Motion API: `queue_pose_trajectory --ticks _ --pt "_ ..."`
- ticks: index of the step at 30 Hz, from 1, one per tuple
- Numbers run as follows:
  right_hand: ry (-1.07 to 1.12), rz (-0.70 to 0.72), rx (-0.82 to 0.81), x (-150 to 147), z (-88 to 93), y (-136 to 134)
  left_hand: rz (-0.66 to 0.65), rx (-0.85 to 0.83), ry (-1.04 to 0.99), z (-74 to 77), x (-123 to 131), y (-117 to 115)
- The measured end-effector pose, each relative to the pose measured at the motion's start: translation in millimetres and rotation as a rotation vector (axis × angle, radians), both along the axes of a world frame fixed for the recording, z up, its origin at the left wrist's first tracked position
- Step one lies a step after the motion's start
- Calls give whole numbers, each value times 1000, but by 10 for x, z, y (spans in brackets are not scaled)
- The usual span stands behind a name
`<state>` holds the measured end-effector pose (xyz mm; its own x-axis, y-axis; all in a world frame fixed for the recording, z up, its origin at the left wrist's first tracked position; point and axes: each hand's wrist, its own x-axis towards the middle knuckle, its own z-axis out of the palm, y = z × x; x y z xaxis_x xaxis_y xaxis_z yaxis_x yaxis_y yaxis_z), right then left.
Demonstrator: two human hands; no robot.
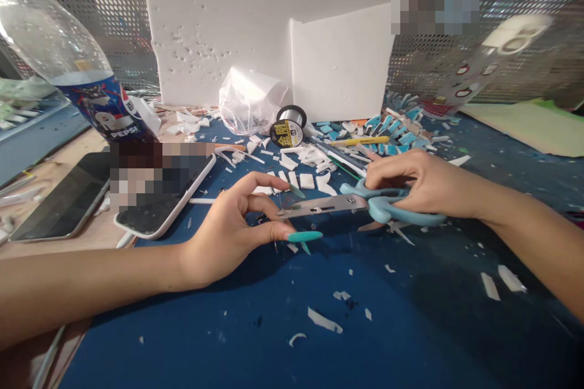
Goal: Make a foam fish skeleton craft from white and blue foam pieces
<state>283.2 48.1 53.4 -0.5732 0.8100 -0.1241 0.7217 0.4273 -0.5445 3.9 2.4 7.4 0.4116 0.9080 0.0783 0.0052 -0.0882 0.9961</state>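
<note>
Teal scissors (365, 203) gripped by right hand (420, 185); left hand (228, 231) half-curled at their tip, grasp unclear.

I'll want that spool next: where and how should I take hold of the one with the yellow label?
Probably pinch the spool across its round rim, coming from above and the front. It stands on edge with its label facing the camera; the plastic bag crowds its left and the foam block stands behind.

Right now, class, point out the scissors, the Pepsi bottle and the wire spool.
scissors (319, 206): head view, on the metal blades.
Pepsi bottle (109, 110): head view, on its blue label.
wire spool (286, 132): head view, on its labelled face.
</note>
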Motion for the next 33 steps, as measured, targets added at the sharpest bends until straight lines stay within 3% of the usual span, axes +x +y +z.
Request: queue_pose_trajectory --ticks 33 --pt "-13 42 38 11 30 -1 2 14 5 -9 6 7"
